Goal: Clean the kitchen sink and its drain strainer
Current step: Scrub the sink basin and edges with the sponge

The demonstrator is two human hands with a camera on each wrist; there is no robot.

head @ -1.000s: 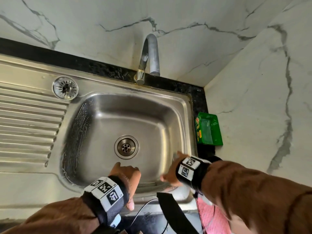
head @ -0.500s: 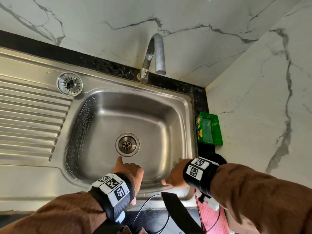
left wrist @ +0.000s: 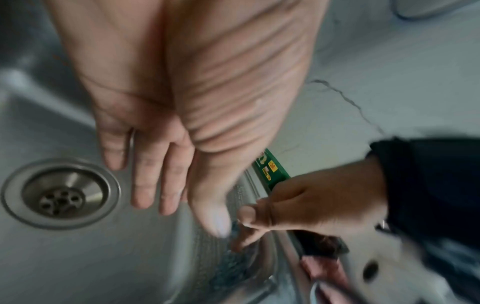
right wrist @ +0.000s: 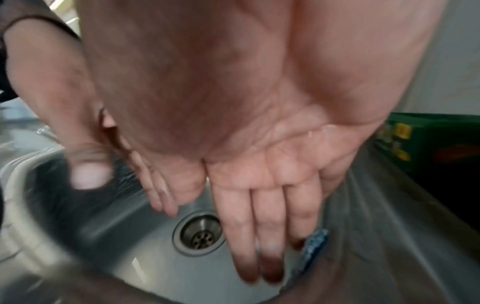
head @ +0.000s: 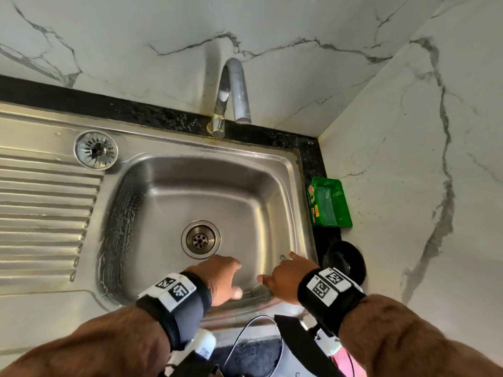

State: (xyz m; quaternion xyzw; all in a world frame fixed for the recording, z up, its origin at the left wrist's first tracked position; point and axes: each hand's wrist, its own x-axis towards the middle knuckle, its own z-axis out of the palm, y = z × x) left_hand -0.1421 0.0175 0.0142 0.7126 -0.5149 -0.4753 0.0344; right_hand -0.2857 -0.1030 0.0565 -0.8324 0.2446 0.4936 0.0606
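The steel sink (head: 168,202) has its drain (head: 201,240) uncovered. The drain strainer (head: 96,150) lies on the drainboard at the back left. My left hand (head: 217,276) hovers over the front of the basin beside the drain (left wrist: 59,193), its fingers (left wrist: 153,185) straight and holding nothing. My right hand (head: 288,276) is at the basin's front right wall. In the right wrist view its straight fingers (right wrist: 270,236) press a blue scrub pad (right wrist: 315,244) against that wall; most of the pad is hidden.
A curved faucet (head: 231,91) stands behind the basin, with no water running. A green box (head: 329,202) and a black round object (head: 344,261) sit on the dark counter strip to the right. Marble walls close the back and right. A ribbed drainboard (head: 40,213) lies left.
Both hands stay at the front of the basin. The left hand has drifted slightly right, toward the right hand. The head view has shifted a little.
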